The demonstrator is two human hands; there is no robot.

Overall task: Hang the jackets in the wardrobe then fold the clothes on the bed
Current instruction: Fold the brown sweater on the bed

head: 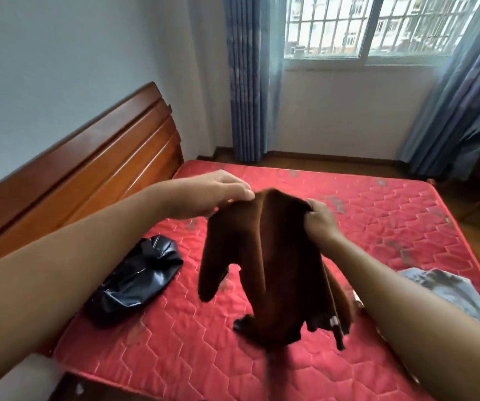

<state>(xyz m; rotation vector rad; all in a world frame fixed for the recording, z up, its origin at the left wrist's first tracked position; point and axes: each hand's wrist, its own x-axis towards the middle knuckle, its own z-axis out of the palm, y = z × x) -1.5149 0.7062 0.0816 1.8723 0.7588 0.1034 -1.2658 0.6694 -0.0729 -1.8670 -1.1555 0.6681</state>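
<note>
A: Hands?
B: Left hand (227,195) pinches one top corner of the brown garment (270,256); right hand (321,218) grips the other, fingers curled.
A: Garment?
B: Soft, fuzzy fabric that hangs limp below both hands over the red quilted bed (392,215). Its lower end is blurred.
A: Else?
B: Shiny, crinkled black bag (137,279) lies below the left hand. Flat grey cloth (452,290) lies right of the right hand.

Lower hem of the brown garment (273,256) is motion-blurred; type undetermined, possibly a sweater. Fingertips of my right hand (321,219) are buried in its fabric. My right forearm (392,285) covers part of a grey cloth (452,287). The bottom edge cuts off the bed (377,221).
</note>
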